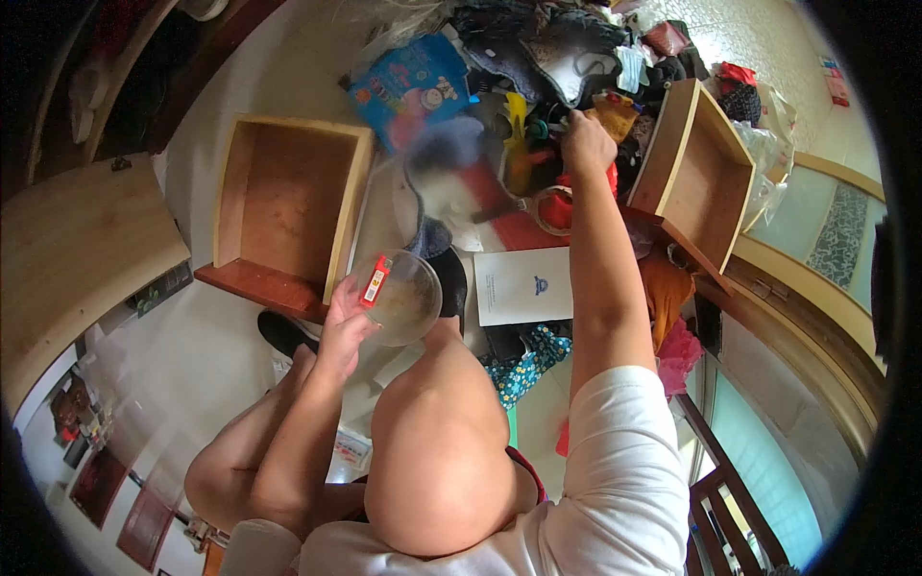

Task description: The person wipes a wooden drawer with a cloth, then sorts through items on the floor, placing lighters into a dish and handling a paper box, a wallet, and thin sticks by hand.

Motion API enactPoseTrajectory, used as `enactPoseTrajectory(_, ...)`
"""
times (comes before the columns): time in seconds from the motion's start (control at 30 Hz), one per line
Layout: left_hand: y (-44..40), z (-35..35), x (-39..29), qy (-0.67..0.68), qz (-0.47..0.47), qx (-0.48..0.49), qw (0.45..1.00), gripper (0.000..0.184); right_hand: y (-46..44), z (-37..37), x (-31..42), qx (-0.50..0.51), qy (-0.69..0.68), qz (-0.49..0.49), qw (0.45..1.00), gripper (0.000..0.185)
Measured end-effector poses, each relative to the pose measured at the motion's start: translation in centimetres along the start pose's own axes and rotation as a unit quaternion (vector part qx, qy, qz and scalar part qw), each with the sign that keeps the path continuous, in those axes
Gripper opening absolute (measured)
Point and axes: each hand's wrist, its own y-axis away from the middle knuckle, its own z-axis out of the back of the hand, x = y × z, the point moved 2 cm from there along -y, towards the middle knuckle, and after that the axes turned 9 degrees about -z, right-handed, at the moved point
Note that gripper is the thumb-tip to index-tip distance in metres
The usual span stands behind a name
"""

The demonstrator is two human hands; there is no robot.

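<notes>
My left hand (348, 331) holds a round clear plastic container (411, 300) by its left edge. A red and white label (376, 280) lies across the container near my fingers. My right hand (588, 144) reaches far forward into a pile of mixed items, its fingers curled closed at the pile; what they hold, if anything, is too small to make out. Just below that hand are red items and a round ring-like object (554, 209). A yellow item (517, 134) lies to its left, and a brown and yellow packet (617, 113) touches the area on its right.
An empty wooden drawer (288, 197) stands at the left, another (706, 173) at the right. Between them lie a white booklet (523, 288), a blue bag (408, 86), dark clothing (538, 48) and a blue floral cloth (528, 367). A wooden panel (91, 259) is at far left.
</notes>
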Motion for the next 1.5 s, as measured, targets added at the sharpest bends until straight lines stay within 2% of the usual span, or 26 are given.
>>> enactPoseTrajectory(0.07, -0.2, 0.2, 0.4, -0.008, -0.012, -0.003, 1.000, 0.067, 2.8, 1.6, -1.1, -0.079, -0.043, -0.033, 0.995, 0.014)
enactPoseTrajectory(0.1, -0.3, 0.4, 0.7, -0.001, -0.031, 0.008, 0.999, 0.069, 4.6, 3.5, -0.9, -0.101, -0.018, -0.073, 0.992, 0.018)
enactPoseTrajectory(0.17, -0.7, 0.5, 1.3, 0.010, -0.069, 0.032, 0.997, 0.073, 7.4, 3.5, -2.9, -0.223, -0.168, -0.035, 0.959, 0.018)
enactPoseTrajectory(0.2, -0.6, 0.4, 1.3, -0.001, -0.065, 0.033, 0.997, 0.073, 8.8, 3.7, -3.6, -0.114, -0.310, -0.086, 0.940, 0.019)
enactPoseTrajectory(0.23, -0.6, 0.1, 1.3, -0.011, -0.061, 0.035, 0.997, 0.073, 10.0, 3.9, -4.0, -0.003, -0.441, -0.134, 0.887, 0.019)
enactPoseTrajectory(0.27, -0.6, -0.3, 1.3, -0.021, -0.059, 0.037, 0.997, 0.072, 11.2, 2.1, -4.5, 0.050, -0.632, -0.094, 0.768, 0.017)
enactPoseTrajectory(0.3, -0.7, -0.7, 1.2, -0.026, -0.067, 0.040, 0.997, 0.072, 13.7, 4.5, -2.9, 0.103, -0.684, -0.098, 0.716, 0.016)
enactPoseTrajectory(0.33, -0.9, -1.3, 1.3, -0.031, -0.076, 0.043, 0.996, 0.072, 15.5, 4.9, -1.5, 0.029, -0.623, 0.037, 0.781, 0.020)
enactPoseTrajectory(0.37, -1.1, -1.8, 1.4, -0.035, -0.085, 0.045, 0.995, 0.073, 18.5, 8.8, 1.0, 0.192, -0.637, -0.011, 0.747, 0.025)
enactPoseTrajectory(0.4, -1.4, -2.3, 1.7, -0.017, -0.088, 0.042, 0.995, 0.073, 20.5, 7.4, 2.3, 0.271, -0.608, 0.042, 0.745, 0.029)
enactPoseTrajectory(0.43, -1.5, -3.2, 1.5, -0.018, -0.085, 0.044, 0.995, 0.073, 22.3, 8.6, 3.8, 0.301, -0.437, 0.097, 0.842, 0.034)
enactPoseTrajectory(0.5, -1.3, -4.5, 0.8, -0.021, -0.077, 0.046, 0.996, 0.074, 25.2, 7.5, 6.5, 0.297, -0.358, 0.161, 0.871, 0.040)
enactPoseTrajectory(0.6, -1.7, -4.5, 1.9, -0.004, -0.084, 0.038, 0.996, 0.074, 26.5, 7.0, 8.0, 0.193, -0.326, 0.245, 0.892, 0.031)
enactPoseTrajectory(0.7, -2.2, -2.5, 2.9, -0.011, -0.081, 0.033, 0.996, 0.076, 22.6, 7.3, 7.6, 0.237, -0.471, 0.257, 0.810, 0.020)
enactPoseTrajectory(0.8, -1.4, -1.8, 2.3, 0.017, -0.060, 0.046, 0.997, 0.077, 14.3, 6.7, 5.2, 0.112, -0.428, 0.085, 0.893, 0.011)
enactPoseTrajectory(0.83, -1.3, -1.4, 2.4, 0.015, -0.054, 0.035, 0.998, 0.077, 11.4, 4.8, 4.4, -0.056, -0.269, 0.106, 0.956, 0.009)
enactPoseTrajectory(0.9, -1.1, -0.5, 2.7, 0.007, -0.041, 0.011, 0.999, 0.077, 7.5, 0.5, 2.2, -0.027, -0.112, 0.108, 0.987, 0.012)
enactPoseTrajectory(0.97, -0.5, 0.2, 2.9, 0.009, -0.034, -0.005, 0.999, 0.076, 7.1, -1.0, 1.7, -0.030, -0.071, 0.177, 0.981, 0.022)
enactPoseTrajectory(1.0, -0.3, 0.5, 3.0, 0.011, -0.029, -0.013, 0.999, 0.076, 7.3, -1.2, 1.7, -0.010, -0.037, 0.176, 0.984, 0.023)
enactPoseTrajectory(1.1, 0.4, 0.9, 2.8, 0.030, -0.006, -0.021, 0.999, 0.075, 8.5, -0.5, 0.9, -0.036, -0.017, 0.164, 0.986, 0.013)
enactPoseTrajectory(1.2, 0.5, 1.3, 3.2, 0.022, -0.009, -0.033, 0.999, 0.075, 10.9, 2.6, 0.2, -0.194, -0.063, 0.157, 0.966, 0.014)
enactPoseTrajectory(1.3, 0.4, 1.0, 3.0, 0.023, -0.008, -0.029, 0.999, 0.075, 14.0, 1.9, 0.4, -0.110, -0.070, 0.155, 0.979, 0.023)
enactPoseTrajectory(1.37, 0.4, 0.5, 3.0, 0.039, -0.007, -0.027, 0.999, 0.076, 16.6, 0.4, 1.7, -0.009, -0.151, 0.217, 0.964, 0.014)
enactPoseTrajectory(1.5, 0.7, 0.5, 3.2, 0.034, -0.017, -0.031, 0.999, 0.077, 18.2, -4.9, 2.4, 0.091, -0.067, 0.153, 0.982, 0.013)
